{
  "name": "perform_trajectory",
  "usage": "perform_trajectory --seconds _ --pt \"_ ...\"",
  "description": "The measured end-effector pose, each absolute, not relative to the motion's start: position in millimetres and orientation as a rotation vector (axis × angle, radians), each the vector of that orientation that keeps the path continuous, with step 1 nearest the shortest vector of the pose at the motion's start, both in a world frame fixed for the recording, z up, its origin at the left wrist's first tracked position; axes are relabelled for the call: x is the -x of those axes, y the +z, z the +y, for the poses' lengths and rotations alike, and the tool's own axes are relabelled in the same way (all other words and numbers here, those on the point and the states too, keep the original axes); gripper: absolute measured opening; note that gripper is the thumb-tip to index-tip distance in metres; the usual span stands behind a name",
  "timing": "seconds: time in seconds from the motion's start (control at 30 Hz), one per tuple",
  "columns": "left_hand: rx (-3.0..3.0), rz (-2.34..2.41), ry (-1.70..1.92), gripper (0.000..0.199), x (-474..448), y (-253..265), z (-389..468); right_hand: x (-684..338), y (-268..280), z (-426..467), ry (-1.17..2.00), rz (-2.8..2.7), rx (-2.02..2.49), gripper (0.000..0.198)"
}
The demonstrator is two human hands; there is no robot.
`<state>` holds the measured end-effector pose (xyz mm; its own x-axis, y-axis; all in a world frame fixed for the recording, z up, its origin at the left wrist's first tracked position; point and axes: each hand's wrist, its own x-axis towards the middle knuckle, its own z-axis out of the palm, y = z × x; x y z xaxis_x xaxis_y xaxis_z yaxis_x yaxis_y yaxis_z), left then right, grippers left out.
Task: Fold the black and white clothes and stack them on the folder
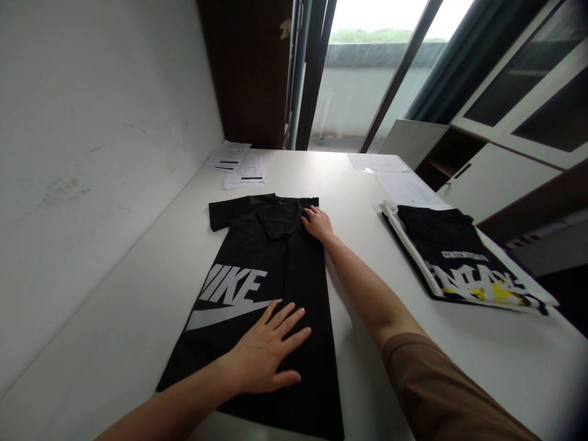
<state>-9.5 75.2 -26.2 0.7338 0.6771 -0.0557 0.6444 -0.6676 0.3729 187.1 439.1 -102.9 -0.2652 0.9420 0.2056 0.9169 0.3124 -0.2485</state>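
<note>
A black T-shirt (305,288) with a grey NIKE print lies on the white table (367,361), its right side folded over toward the middle and one sleeve laid back across the front. The other sleeve sticks out to the left. My left hand (269,349) rests flat on the lower part of the shirt, just below the print, fingers spread. Up by the shoulder, my right hand (316,222) touches the folded right edge near the collar, its fingers lying on the cloth. Nothing shows gripped in either hand.
To the right lies a stack of folded shirts (459,263), a black one with white and yellow print on top. Paper sheets (245,168) lie at the far left, more sheets (395,174) at the far right. A wall (92,153) borders the table's left side.
</note>
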Motion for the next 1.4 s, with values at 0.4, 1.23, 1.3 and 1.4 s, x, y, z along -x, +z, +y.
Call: perform_trajectory --seconds 0.4,1.23,1.3,1.4 --pt "-2.559 1.021 0.134 0.089 9 -25 76 -186 -101 438 0.131 -2.263 1.681 0.049" --pt "-2.553 1.02 0.092 0.092 9 -27 76 -187 -104 439 0.137 -2.262 1.669 0.049" --pt "-2.554 1.016 0.09 0.092 9 -26 76 -187 -105 440 0.133 -2.262 1.666 0.049" --pt "-2.555 1.016 0.091 0.092 9 -26 75 -187 -106 441 0.122 -2.263 1.665 0.049"
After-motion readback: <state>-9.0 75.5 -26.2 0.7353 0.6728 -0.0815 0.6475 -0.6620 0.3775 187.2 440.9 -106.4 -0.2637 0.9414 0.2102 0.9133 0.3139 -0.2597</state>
